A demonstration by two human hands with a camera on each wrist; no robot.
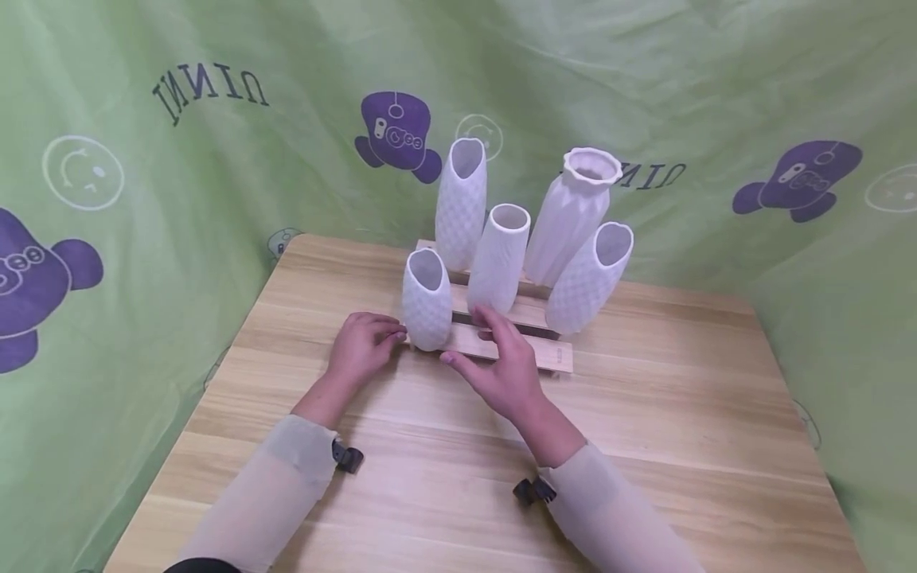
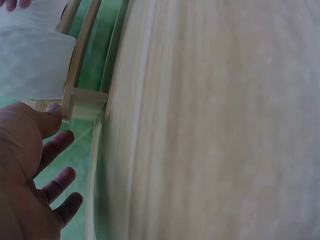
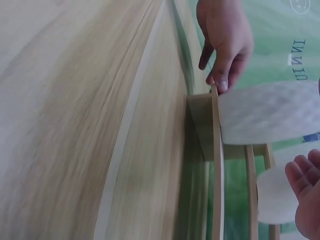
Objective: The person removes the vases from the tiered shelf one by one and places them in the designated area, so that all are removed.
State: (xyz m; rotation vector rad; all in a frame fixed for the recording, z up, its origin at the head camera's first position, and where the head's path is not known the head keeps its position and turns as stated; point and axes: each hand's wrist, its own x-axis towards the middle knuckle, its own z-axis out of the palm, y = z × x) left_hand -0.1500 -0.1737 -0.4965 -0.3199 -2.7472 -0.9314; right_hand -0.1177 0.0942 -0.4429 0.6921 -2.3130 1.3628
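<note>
A small white vase point(image 1: 427, 318) with a slanted mouth stands on the left part of the front slat of a stepped wooden stand point(image 1: 476, 342). Beside it, my left hand point(image 1: 360, 348) pinches the left end of that slat with thumb and forefinger; the left wrist view shows its other fingers spread loosely below. My right hand point(image 1: 510, 372) hovers over the front slat to the right of this vase, thumb and fingers apart, holding nothing. Just beyond its fingertips is a cylindrical white vase point(image 1: 501, 259) on the middle slat.
A tall textured white vase point(image 1: 461, 207) stands at the back left, a fluted one point(image 1: 569, 227) with a frilled rim at the back right. Another dimpled vase point(image 1: 589, 282) leans rightward at the stand's right end. Green printed cloth point(image 1: 301, 127) hangs closely behind the wooden table point(image 1: 659, 398).
</note>
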